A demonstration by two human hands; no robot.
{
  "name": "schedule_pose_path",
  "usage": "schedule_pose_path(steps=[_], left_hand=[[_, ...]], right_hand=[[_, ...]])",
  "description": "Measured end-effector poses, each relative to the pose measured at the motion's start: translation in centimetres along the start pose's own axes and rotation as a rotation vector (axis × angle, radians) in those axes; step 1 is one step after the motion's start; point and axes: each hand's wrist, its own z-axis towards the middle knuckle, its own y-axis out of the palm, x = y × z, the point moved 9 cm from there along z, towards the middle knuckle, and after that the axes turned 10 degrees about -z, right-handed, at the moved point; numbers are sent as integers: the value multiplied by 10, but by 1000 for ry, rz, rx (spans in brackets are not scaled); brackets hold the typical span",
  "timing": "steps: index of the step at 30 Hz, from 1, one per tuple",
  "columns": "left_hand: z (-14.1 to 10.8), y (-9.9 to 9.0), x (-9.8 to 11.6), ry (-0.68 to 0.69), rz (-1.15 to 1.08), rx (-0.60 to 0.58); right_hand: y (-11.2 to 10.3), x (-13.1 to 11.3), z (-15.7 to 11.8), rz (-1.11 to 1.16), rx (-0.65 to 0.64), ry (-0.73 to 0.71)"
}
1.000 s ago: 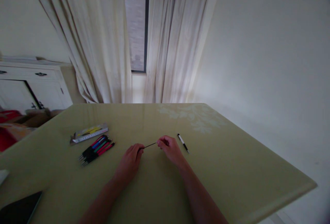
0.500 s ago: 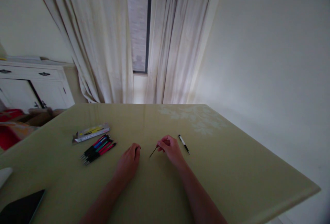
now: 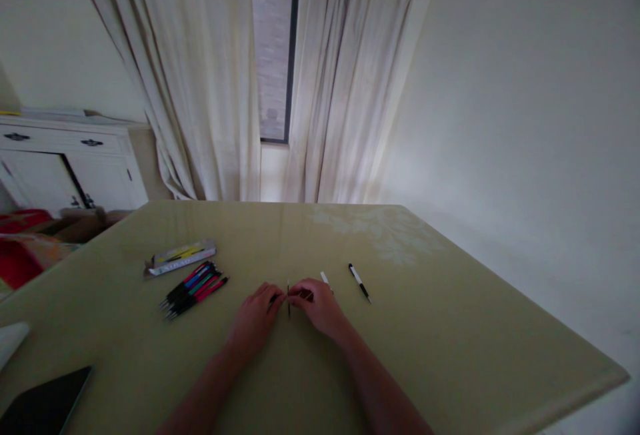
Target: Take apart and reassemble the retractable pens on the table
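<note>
My left hand (image 3: 257, 311) and my right hand (image 3: 317, 305) meet near the middle of the table, fingertips pinched close together. Between them stands a thin dark rod (image 3: 289, 307), held at the fingertips. A small dark piece shows in the fingers of my left hand; what it is I cannot make out. Just behind my right hand lies a white pen part (image 3: 325, 278), partly hidden by the hand. Farther right rests a white and black pen (image 3: 360, 282). To the left lies a bunch of coloured pens (image 3: 194, 289) with black grips.
Behind the pens is an opened pen box (image 3: 183, 257) on the table (image 3: 450, 328). A dark flat device (image 3: 47, 398) and a white object (image 3: 11, 340) sit at the near left. Curtains and a white cabinet (image 3: 100, 161) stand beyond.
My right hand has moved left with the thin rod and now touches my left hand's fingertips. The white pen part behind my right hand has come into view.
</note>
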Motion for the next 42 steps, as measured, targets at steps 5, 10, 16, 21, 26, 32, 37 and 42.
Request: schedule_pose_path(steps=[5, 10, 16, 21, 26, 32, 37, 42], left_hand=[[1, -1, 5, -7, -69, -28], [0, -1, 5, -33, -103, -43], [-6, 5, 10, -17, 46, -102], [-8, 12, 9, -2, 143, -143], [-6, 12, 4, 12, 135, -94], [-5, 8, 4, 98, 67, -29], [-6, 6, 7, 108, 73, -12], [-6, 6, 9, 126, 73, -13]], right_hand=[[3, -11, -5, -101, -5, -31], [1, -14, -5, -235, 3, -47], [-13, 5, -7, -525, 94, 124], [-10, 11, -9, -674, 75, 185], [-9, 6, -10, -704, 60, 191], [-12, 7, -11, -722, 68, 191], [-12, 7, -11, -781, 87, 238], [-8, 2, -8, -820, 70, 243]])
